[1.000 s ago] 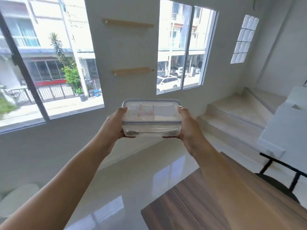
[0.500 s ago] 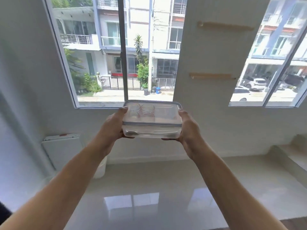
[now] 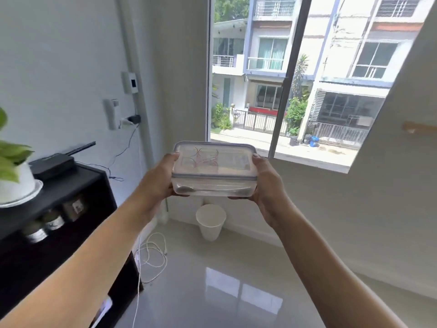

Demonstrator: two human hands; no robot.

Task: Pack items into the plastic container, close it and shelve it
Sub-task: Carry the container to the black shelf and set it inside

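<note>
Two bare hands hold one clear plastic container (image 3: 214, 170) out at arm's length, in the middle of the view and level, over a glossy floor (image 3: 236, 280).

At nine o'clock stands a black shelf unit (image 3: 71, 204); a white plant pot (image 3: 16, 183) and a black box (image 3: 53, 163) sit on its top, and jars (image 3: 54, 221) line the shelf beneath. A white cable (image 3: 151, 259) coils on the floor at its foot.

The left hand (image 3: 157, 183) clasps the container's left end, fingers (image 3: 173, 157) curled against the lid's edge and the thumb under the base. The container's lid is on, with a blue-grey rim. Through the cloudy wall, dark shapes lie along the bottom; what they are cannot be told. The right hand (image 3: 264, 183) mirrors the left at the other end, closed on the container.

It looks light and fairly stiff, though the smooth plastic may be slippery, and the loose contents could slide if it tilts. Holding both short ends with support beneath seems the safest hold.

Below, at six o'clock, a white bin (image 3: 210, 221) stands by the wall. From twelve to two o'clock a window (image 3: 295, 74) shows houses. At three o'clock a wooden wall shelf (image 3: 418, 127) juts out.
</note>
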